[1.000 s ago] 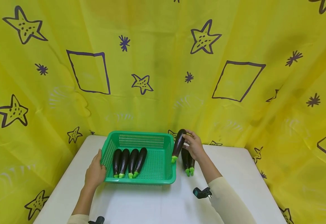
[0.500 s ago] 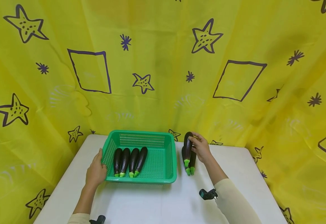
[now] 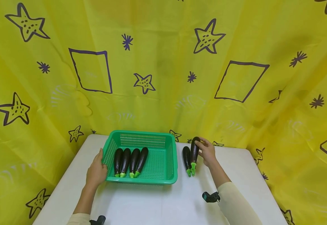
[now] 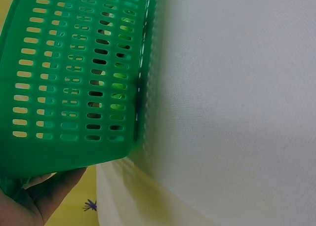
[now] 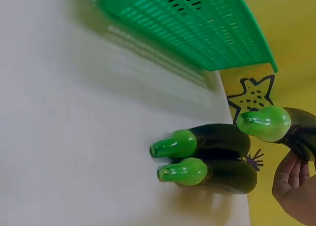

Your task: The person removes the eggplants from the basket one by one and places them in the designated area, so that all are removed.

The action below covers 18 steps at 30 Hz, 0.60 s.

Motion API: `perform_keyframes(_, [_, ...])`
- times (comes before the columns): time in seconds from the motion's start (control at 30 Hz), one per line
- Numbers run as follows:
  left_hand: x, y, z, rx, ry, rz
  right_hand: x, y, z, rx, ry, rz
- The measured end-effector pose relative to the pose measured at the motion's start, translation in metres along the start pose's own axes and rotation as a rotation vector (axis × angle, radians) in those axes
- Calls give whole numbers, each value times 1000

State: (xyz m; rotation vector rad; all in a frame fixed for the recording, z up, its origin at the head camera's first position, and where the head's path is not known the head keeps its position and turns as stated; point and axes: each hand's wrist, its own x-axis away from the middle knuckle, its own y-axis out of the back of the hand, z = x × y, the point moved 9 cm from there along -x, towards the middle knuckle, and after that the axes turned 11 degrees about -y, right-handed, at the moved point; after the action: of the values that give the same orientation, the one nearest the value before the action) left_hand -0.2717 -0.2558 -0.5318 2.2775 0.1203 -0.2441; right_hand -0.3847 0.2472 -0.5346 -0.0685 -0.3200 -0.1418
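My left hand (image 3: 96, 171) grips the left rim of a green plastic basket (image 3: 167, 180); in the left wrist view its fingers (image 4: 60, 189) show at the basket's edge. Several dark eggplants (image 3: 134, 161) with green stems lie side by side inside, toward the left. Right of the basket, my right hand (image 3: 207, 152) holds another eggplant (image 3: 195, 150) near its rounded end, stem pointing down toward me. Below it, two eggplants (image 5: 217, 142) lie parallel on the table in the right wrist view. From the head view, the held one mostly covers the right one of that pair.
The white table (image 3: 141, 206) reaches back to a yellow curtain (image 3: 163, 40) printed with stars and squares. The same curtain closes in both sides. A dark wrist camera (image 3: 211, 197) sits on the right sleeve.
My right hand has carried its eggplant rightward from the basket's right rim to over the two eggplants on the table, lowering slightly. The left hand and basket stay in place.
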Motion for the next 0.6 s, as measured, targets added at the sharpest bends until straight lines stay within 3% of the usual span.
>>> perform_keyframes(0.27, [1,-1,1,-5,17,13,-2,17,-10,21,-37,-89])
perform_keyframes(0.6, [0,1,-2,-11,6,-3,-4,32,-21,61,-51,-134])
